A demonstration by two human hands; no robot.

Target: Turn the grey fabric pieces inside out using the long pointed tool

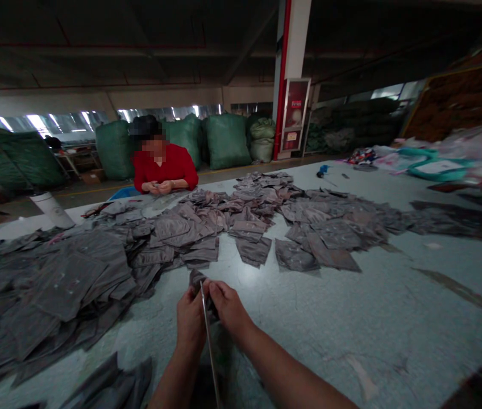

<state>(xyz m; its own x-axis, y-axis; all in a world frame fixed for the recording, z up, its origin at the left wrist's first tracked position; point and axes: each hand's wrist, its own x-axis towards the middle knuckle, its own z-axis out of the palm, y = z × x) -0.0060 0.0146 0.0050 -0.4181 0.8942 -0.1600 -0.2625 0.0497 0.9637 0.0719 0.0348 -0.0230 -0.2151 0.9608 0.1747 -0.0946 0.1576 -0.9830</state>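
Close together over the near edge of the table, my left hand [190, 321] and my right hand [229, 307] both pinch one small grey fabric piece [197, 278]. Most of this piece is hidden by my fingers. A long thin metal rod [209, 341] rises from the bottom of the view, its upper end between my hands at the cloth. Whether the cloth is pulled over the rod's tip, I cannot tell. A large heap of grey fabric pieces [70, 278] lies to my left. More grey pieces [108, 383] lie near my left forearm.
Across the pale table [394, 324] a person in a red top [166, 165] handles small cloth. A white bottle [52, 210] and scissors [96, 209] are at far left. Further grey pieces [335, 233] spread ahead; plastic bags [441, 162] lie at right. Green sacks [228, 141] stand behind.
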